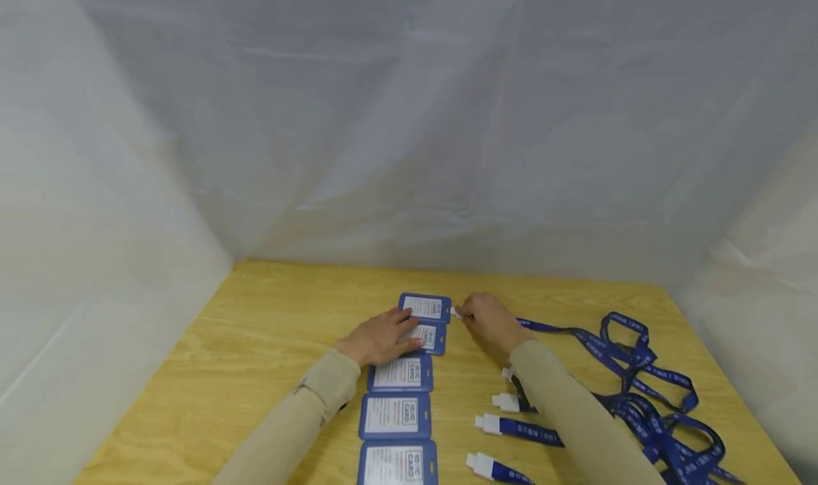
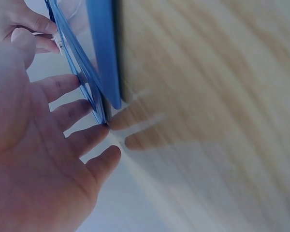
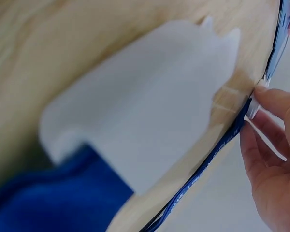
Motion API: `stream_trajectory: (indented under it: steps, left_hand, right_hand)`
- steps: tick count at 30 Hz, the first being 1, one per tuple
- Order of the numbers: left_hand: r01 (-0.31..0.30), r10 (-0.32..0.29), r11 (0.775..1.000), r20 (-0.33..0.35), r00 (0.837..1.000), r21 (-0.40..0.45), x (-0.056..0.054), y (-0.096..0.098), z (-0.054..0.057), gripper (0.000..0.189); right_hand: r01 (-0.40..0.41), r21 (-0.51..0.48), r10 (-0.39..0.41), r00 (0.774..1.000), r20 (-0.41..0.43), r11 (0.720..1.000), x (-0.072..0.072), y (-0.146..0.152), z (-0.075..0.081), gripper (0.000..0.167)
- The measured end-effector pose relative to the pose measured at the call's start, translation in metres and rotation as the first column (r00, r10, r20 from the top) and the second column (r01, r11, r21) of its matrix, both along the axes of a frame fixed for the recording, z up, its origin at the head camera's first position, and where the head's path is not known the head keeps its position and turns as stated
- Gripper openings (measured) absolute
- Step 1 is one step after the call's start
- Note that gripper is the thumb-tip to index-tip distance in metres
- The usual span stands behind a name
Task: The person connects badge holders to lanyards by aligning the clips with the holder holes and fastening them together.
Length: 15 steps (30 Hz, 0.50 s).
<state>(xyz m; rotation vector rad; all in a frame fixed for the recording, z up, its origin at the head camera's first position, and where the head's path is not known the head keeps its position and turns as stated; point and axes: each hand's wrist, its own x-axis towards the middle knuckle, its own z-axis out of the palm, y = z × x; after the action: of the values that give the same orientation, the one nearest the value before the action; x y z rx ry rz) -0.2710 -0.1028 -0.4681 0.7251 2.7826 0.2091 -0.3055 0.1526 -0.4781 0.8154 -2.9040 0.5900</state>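
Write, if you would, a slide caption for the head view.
Left hand touches blue ID card holders; right hand pinches the white clip of a blue lanyard beside the farthest holder.

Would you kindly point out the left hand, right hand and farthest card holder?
Left hand [image 1: 380, 336], head view: back of the hand.
Right hand [image 1: 489, 319], head view: back of the hand.
Farthest card holder [image 1: 424, 307], head view: middle of its front.
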Motion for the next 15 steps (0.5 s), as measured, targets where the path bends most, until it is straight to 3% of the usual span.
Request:
stream_trajectory:
  steps: [10, 15]
  left_hand:
    - [-0.017, 0.017, 1.000, 0.017, 1.000, 0.018, 0.0019, -0.0012, 0.0017, 0.071]
    - [-0.021, 0.019, 0.998, 0.034, 0.999, 0.056, 0.0017, -0.0015, 0.0010, 0.072]
  right_hand:
    - [-0.014, 0.016, 0.013, 0.999, 0.038, 1.000, -0.0039, -0.0040, 0.0023, 0.022]
    - [-0.035, 0.010, 0.035, 0.999, 0.007, 0.999, -0.0069, -0.0035, 0.0028, 0.019]
